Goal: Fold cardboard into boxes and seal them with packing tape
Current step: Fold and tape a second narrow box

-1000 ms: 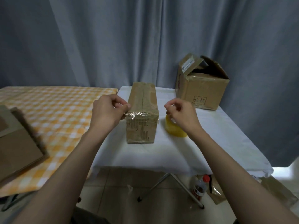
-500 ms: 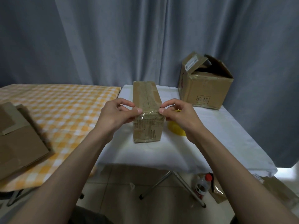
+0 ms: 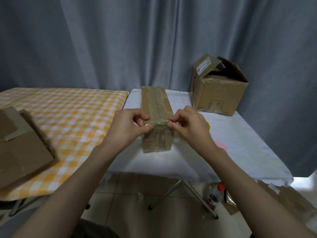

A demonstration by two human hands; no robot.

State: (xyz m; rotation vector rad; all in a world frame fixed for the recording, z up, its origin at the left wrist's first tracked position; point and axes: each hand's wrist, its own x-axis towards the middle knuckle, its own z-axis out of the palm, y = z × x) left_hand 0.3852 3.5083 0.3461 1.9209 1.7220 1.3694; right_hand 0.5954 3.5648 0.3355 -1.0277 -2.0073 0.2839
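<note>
A long narrow cardboard box [image 3: 156,107] lies on the white-covered table [image 3: 240,143], its near end facing me, with clear tape along the top seam. A strip of clear tape [image 3: 158,123] stretches across the box's near top edge. My left hand [image 3: 127,127] pinches the strip's left end at the box's left corner. My right hand [image 3: 190,125] pinches its right end at the right corner. A yellow tape roll [image 3: 207,125] sits behind my right hand, mostly hidden.
A bigger cardboard box [image 3: 217,88] with open flaps stands at the table's back right. Flattened cardboard [image 3: 22,143] lies on the orange checked table at left. A pink disc [image 3: 221,145] lies right of my wrist. A bottle [image 3: 214,194] and packaging sit on the floor.
Both hands came in from beside the box to its near top corners, bringing the tape strip onto the near edge. The view shifted slightly.
</note>
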